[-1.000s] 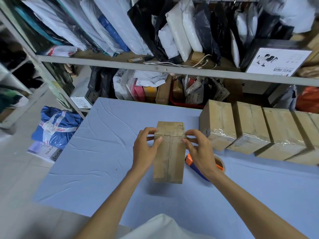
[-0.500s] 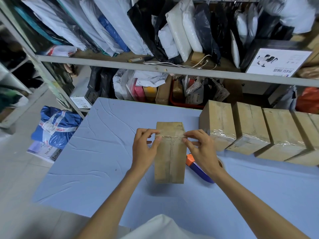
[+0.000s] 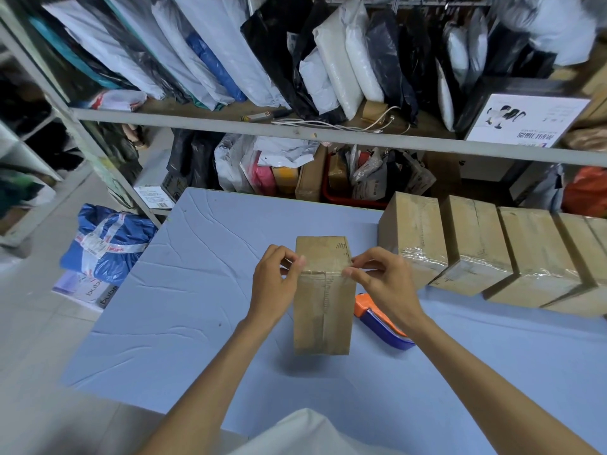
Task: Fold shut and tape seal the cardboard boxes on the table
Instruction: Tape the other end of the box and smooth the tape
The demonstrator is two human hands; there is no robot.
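Observation:
A tall brown cardboard box [image 3: 322, 310] stands upright in the middle of the blue table [image 3: 197, 290], its flaps closed and clear tape running over the top edge. My left hand [image 3: 274, 284] pinches the box's upper left edge with fingertips on the tape. My right hand [image 3: 384, 284] pinches the upper right edge the same way. An orange and blue tape dispenser [image 3: 381, 320] lies on the table just right of the box, partly under my right wrist.
A row of several taped cardboard boxes [image 3: 473, 247] lines the table's far right. Behind the table a metal shelf [image 3: 295, 126] holds bagged goods. A blue parcel [image 3: 105, 241] lies on the floor at left.
Both hands have shifted slightly up and outward along the box's top edge, pressing the tape at the corners. The box stays in place.

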